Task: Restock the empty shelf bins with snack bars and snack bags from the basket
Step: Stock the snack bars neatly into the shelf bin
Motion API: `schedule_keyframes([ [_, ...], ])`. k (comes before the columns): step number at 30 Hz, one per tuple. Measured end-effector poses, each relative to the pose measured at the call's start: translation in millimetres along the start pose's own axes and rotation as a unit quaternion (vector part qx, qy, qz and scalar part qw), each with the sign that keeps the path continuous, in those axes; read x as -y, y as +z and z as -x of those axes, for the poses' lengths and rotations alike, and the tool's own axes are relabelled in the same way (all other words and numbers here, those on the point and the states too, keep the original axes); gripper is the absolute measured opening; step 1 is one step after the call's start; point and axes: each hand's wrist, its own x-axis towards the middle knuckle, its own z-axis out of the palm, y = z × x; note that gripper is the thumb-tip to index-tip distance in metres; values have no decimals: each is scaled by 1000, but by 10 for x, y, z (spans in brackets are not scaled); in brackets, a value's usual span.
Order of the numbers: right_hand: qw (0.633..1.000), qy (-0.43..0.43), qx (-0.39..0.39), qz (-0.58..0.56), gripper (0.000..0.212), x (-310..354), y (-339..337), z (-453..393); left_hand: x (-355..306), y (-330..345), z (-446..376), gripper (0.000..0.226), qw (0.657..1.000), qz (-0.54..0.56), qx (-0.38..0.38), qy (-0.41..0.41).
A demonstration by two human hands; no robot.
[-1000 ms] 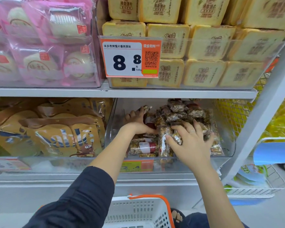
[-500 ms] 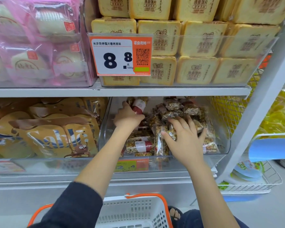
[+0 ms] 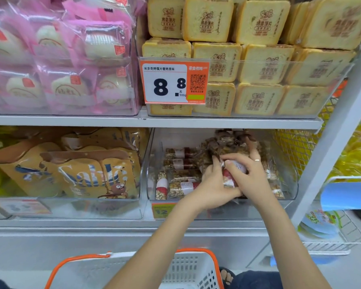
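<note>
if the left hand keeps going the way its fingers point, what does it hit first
Probably the red-and-white snack bar that both the left hand and right hand already grip, then the heaped bars behind; depth is unclear.

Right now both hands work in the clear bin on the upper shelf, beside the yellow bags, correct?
Not quite: the head view shows the left hand and right hand in the clear bin on the lower shelf, beside the yellow bags.

Glossy clear plastic bin [image 3: 288, 184] around the hands; crinkly transparent-wrapped snack bars [image 3: 179, 187] beside them; white perforated plastic basket [image 3: 188, 268] below.
</note>
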Motion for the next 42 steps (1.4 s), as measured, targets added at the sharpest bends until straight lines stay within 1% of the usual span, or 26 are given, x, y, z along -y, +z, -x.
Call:
schedule_keyframes([
  [2, 1000, 20, -15, 8, 17, -15, 24, -37, 97, -80, 71, 99, 997, -71, 8, 28],
  [4, 998, 41, -48, 16, 16, 13, 24, -63, 184, -161, 130, 81, 994, -97, 19, 47],
  [5, 995, 49, -72, 39, 13, 37, 25, -62, 221, -170, 135, 72, 993, -104, 15, 56],
  [6, 989, 52, -102, 95, 11, 68, 36, -47, 221, -164, 144, 65, 991, -118, 2, 66],
  [7, 976, 43, -127, 174, 10, 111, 54, -14, 205, -142, 131, 61, 989, -129, -10, 77],
  [8, 959, 25, -134, 247, 14, 145, 85, 27, 165, -122, 114, 58, 988, -124, -16, 90],
  [9, 951, 15, -107, 291, 20, 203, 112, 79, 130, -95, 87, 54, 989, -103, -11, 104],
  [10, 950, 24, -57, 305, 26, 257, 128, 126, 92, -88, 82, 51, 989, -88, 4, 116],
  [11, 950, 47, -10, 308, 28, 270, 135, 151, 82, -113, 70, 50, 988, -84, 27, 123],
  [12, 947, 73, 20, 311, 29, 265, 126, 162, 96, -182, 74, 51, 988, -89, 48, 120],
  [13, 943, 92, 28, 320, 29, 240, 108, 162, 137, -283, 76, 51, 989, -94, 57, 101],
  [14, 937, 98, 27, 334, 29, 198, 89, 153, 170, -405, 89, 48, 992, -94, 41, 66],
  [16, 927, 94, 26, 362, 29, 143, 90, 139, 266, -657, 84, 44, 992, -119, -33, -14],
  [17, 925, 94, 24, 366, 30, 138, 103, 132, 319, -735, 38, 45, 983, -168, -58, -48],
  [19, 926, 100, 17, 363, 30, 137, 133, 113, 394, -774, -125, 44, 959, -266, -35, -90],
  [20, 927, 103, 12, 359, 30, 136, 140, 107, 430, -755, -225, 39, 948, -299, -21, -106],
  [22, 929, 107, 5, 354, 30, 122, 132, 97, 480, -728, -398, 29, 928, -347, -16, -134],
  [23, 930, 107, 6, 352, 29, 112, 123, 93, 488, -742, -441, 28, 921, -362, -12, -145],
  [27, 932, 105, 16, 345, 29, 98, 100, 86, 528, -827, -507, 57, 916, -364, 41, -162],
  [31, 935, 106, 19, 339, 29, 89, 91, 85, 490, -899, -501, 69, 919, -337, 63, -197],
  [32, 936, 105, 17, 335, 29, 84, 91, 85, 478, -913, -504, 69, 914, -343, 56, -210],
  [34, 939, 102, 14, 329, 29, 76, 93, 84, 456, -929, -472, 67, 894, -393, 1, -214],
  [36, 940, 97, 12, 326, 28, 70, 89, 85, 456, -909, -443, 65, 865, -462, -74, -182],
  [38, 940, 92, 12, 327, 28, 68, 85, 93, 479, -855, -406, 63, 853, -486, -115, -151],
  [40, 940, 89, 12, 329, 28, 66, 83, 103, 516, -801, -363, 67, 848, -499, -118, -134],
  [42, 940, 87, 11, 330, 28, 65, 75, 112, 549, -802, -315, 74, 848, -510, -82, -119],
])
